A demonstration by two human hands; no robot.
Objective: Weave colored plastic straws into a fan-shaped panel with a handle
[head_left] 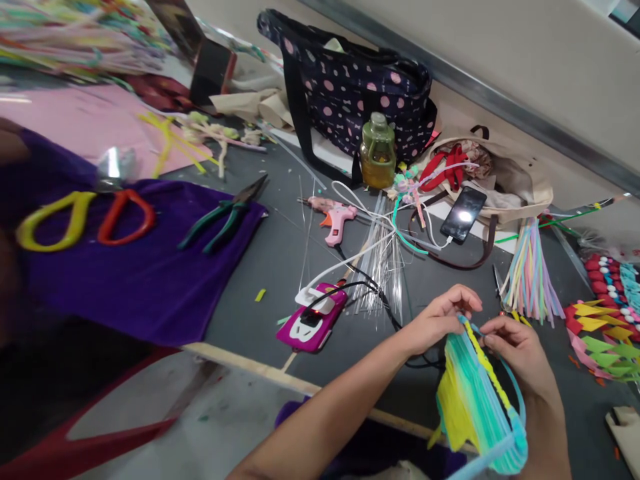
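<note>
A fan-like piece made of pipe cleaners, banded in yellow, turquoise and pale blue, hangs between my hands at the lower right. Its top edge carries a twisted yellow strand. My left hand pinches the upper corner of this piece, fingers curled over it. Close beside it, my right hand has thumb and forefinger pressed together on a light blue pipe cleaner that loops down along the right side. Another blue length trails from the bottom toward me. Exact fingertip contact is partly hidden.
A pink glue gun, magenta power strip and wire bundle lie left of my hands. Pliers and scissors rest on purple cloth. Behind stand a bottle, phone and dark patterned bag.
</note>
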